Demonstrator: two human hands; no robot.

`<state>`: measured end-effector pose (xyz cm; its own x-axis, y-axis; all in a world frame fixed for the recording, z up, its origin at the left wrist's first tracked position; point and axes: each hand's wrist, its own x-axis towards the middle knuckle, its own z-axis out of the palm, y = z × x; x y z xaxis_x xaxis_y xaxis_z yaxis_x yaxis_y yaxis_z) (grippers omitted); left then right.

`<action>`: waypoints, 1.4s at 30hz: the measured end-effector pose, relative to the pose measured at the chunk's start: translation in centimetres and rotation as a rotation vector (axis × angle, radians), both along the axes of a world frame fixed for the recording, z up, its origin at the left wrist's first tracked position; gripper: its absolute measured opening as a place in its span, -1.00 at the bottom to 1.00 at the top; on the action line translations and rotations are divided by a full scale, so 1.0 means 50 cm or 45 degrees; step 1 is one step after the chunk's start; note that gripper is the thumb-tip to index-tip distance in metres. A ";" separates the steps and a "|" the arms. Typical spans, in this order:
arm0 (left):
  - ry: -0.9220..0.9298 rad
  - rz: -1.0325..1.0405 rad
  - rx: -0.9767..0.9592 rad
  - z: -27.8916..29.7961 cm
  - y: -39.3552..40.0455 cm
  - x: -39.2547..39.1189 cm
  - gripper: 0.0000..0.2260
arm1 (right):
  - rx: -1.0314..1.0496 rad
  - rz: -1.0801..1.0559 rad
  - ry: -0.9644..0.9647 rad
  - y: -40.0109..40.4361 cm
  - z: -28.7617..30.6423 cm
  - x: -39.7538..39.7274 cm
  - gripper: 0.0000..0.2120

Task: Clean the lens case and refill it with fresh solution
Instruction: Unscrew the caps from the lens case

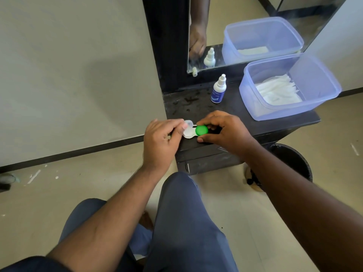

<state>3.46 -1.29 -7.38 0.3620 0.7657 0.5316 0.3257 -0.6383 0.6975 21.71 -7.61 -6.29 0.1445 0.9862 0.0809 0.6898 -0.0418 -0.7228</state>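
Observation:
The lens case (191, 132) lies at the front left edge of the dark dresser top (231, 112). One side has a green cap (202, 130); the other side is white, with a white cap (188, 123) tilted up above it. My left hand (163, 140) pinches that white cap. My right hand (224, 130) curls around the green side, thumb and fingers at the green cap's edges. A small white solution bottle (218, 89) with a blue label stands upright farther back on the top.
A translucent blue plastic tub (253, 107) holding white tissues sits at the right of the dresser top. A mirror (245, 26) leans behind it. A dark bin (292, 160) stands on the floor at the right. My knees are below the dresser's front edge.

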 end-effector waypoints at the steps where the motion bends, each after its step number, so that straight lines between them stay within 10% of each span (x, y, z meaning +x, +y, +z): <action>1: 0.065 0.003 0.036 0.010 0.014 0.002 -0.94 | -0.004 -0.002 0.003 0.000 0.000 0.000 -0.61; 8: 0.426 0.082 -0.559 0.046 0.108 0.043 -0.85 | -0.042 -0.001 0.012 0.000 0.004 0.002 -0.61; 21: 0.370 -0.144 -0.381 0.002 -0.002 -0.017 -0.48 | -0.019 0.028 0.012 -0.004 0.007 0.001 -0.59; 42: 0.281 -0.057 -0.636 0.003 0.008 0.002 -0.68 | -0.010 0.149 -0.075 -0.005 0.017 0.006 -0.65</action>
